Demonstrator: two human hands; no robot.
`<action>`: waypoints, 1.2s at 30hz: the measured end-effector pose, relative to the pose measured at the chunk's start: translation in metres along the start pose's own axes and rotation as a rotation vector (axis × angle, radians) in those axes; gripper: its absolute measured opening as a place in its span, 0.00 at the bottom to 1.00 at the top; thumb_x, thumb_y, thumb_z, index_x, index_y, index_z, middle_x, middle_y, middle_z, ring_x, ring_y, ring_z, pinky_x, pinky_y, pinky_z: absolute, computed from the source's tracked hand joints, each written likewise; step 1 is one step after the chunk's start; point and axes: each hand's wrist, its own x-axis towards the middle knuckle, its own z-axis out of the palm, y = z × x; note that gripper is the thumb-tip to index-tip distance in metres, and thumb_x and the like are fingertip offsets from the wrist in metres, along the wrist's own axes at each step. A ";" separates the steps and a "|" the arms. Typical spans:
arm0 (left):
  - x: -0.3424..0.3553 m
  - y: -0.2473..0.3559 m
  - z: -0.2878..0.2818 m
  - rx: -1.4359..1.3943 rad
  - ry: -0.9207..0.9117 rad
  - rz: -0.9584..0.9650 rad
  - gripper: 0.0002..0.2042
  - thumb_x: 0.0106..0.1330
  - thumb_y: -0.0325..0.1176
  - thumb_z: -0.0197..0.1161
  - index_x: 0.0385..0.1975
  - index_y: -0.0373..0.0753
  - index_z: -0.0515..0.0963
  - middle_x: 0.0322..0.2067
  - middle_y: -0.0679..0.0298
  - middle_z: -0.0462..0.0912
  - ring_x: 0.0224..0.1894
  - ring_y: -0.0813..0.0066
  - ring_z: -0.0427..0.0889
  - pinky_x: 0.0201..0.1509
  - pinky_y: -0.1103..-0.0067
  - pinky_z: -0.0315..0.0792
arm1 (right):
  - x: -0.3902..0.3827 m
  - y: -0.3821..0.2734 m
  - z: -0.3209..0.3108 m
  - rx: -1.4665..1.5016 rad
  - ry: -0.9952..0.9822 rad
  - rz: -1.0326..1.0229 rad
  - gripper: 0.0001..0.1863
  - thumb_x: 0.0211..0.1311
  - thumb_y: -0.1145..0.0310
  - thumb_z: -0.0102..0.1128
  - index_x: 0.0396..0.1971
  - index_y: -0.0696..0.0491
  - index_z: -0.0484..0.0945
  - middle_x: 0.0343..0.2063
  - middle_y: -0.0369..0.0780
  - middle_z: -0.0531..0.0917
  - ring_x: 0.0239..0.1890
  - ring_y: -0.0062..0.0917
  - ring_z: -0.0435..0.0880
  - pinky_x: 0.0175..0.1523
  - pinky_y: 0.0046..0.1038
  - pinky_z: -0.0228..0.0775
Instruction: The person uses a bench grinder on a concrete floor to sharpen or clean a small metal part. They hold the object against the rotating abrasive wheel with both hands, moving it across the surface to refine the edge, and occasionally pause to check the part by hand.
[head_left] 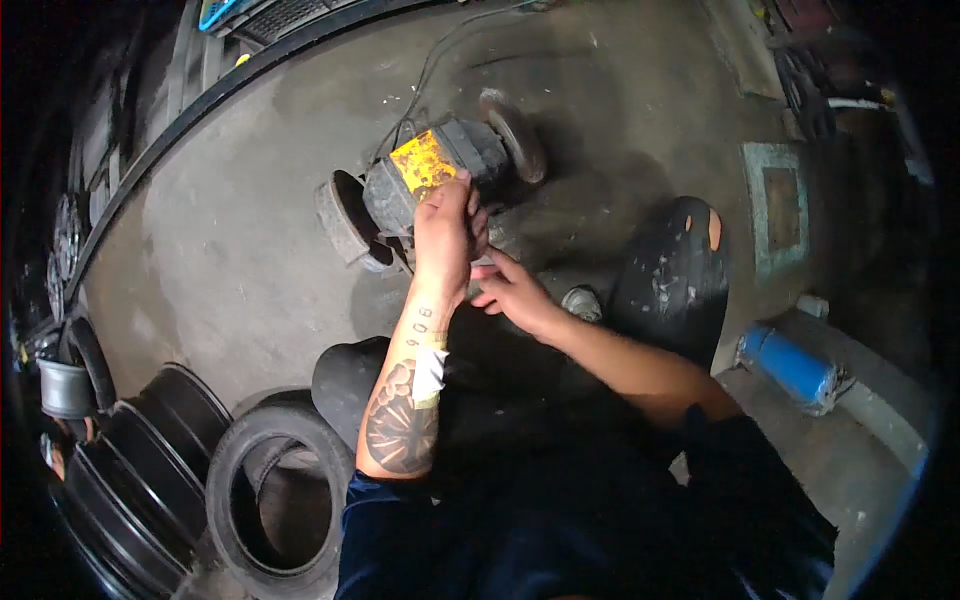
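A bench grinder (440,165) sits on the floor ahead of me, its grey housing worn and a chipped yellow plate (423,161) on top. Its left wheel (352,222) is within a round metal guard; the right wheel (517,140) is a worn disc. My left hand (447,228) is closed in front of the housing, thumb toward the yellow plate; what it grips is hidden. Just below and right of it, my right hand (512,293) has its fingers apart, fingertips close to the left hand's underside. A small greyish piece between the hands is too unclear to name.
A dark cable (425,75) runs from the grinder toward the back. At lower left lie a tyre (228,490) and black wheel rims (150,470). A blue cylinder (790,365) rests at right. A dark metal rail (215,95) crosses the upper left.
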 end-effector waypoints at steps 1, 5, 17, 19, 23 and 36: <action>-0.008 0.003 -0.009 0.005 0.011 0.002 0.19 0.70 0.43 0.52 0.16 0.43 0.64 0.11 0.73 0.62 0.12 0.83 0.57 0.15 0.81 0.48 | -0.024 -0.024 -0.004 -0.336 -0.061 -0.144 0.29 0.64 0.63 0.52 0.65 0.47 0.61 0.49 0.42 0.78 0.36 0.36 0.83 0.41 0.36 0.74; -0.015 0.007 -0.007 -0.173 -0.123 -0.187 0.15 0.71 0.44 0.50 0.22 0.47 0.62 0.14 0.74 0.58 0.14 0.84 0.54 0.15 0.84 0.47 | -0.124 -0.126 -0.060 -1.461 0.231 -0.638 0.24 0.58 0.68 0.55 0.57 0.50 0.72 0.55 0.42 0.74 0.55 0.40 0.73 0.59 0.45 0.59; -0.001 -0.010 -0.020 -0.441 -0.321 -0.283 0.12 0.71 0.40 0.48 0.25 0.44 0.65 0.21 0.69 0.66 0.15 0.84 0.58 0.15 0.86 0.51 | -0.118 -0.130 -0.144 -1.393 0.528 -0.670 0.19 0.64 0.59 0.52 0.55 0.43 0.76 0.64 0.41 0.67 0.67 0.41 0.61 0.68 0.46 0.48; 0.000 -0.010 -0.021 -0.565 -0.380 -0.278 0.10 0.71 0.38 0.48 0.28 0.42 0.66 0.24 0.66 0.69 0.16 0.84 0.60 0.15 0.87 0.53 | -0.099 -0.144 -0.155 -1.461 0.563 -0.573 0.20 0.65 0.59 0.51 0.55 0.44 0.75 0.63 0.42 0.68 0.66 0.41 0.62 0.68 0.46 0.49; 0.000 -0.012 -0.009 -0.603 -0.408 -0.316 0.08 0.70 0.37 0.48 0.31 0.41 0.67 0.26 0.64 0.69 0.18 0.82 0.61 0.15 0.87 0.55 | -0.078 -0.198 -0.133 -1.454 0.617 -0.626 0.18 0.66 0.62 0.51 0.53 0.50 0.76 0.50 0.47 0.79 0.55 0.40 0.76 0.60 0.40 0.63; -0.009 -0.017 -0.019 -0.562 -0.369 -0.374 0.17 0.73 0.45 0.46 0.21 0.45 0.64 0.12 0.73 0.57 0.11 0.82 0.52 0.12 0.84 0.48 | 0.017 -0.185 -0.024 -0.690 0.217 -1.135 0.11 0.56 0.81 0.50 0.36 0.60 0.80 0.38 0.45 0.84 0.34 0.27 0.85 0.39 0.24 0.76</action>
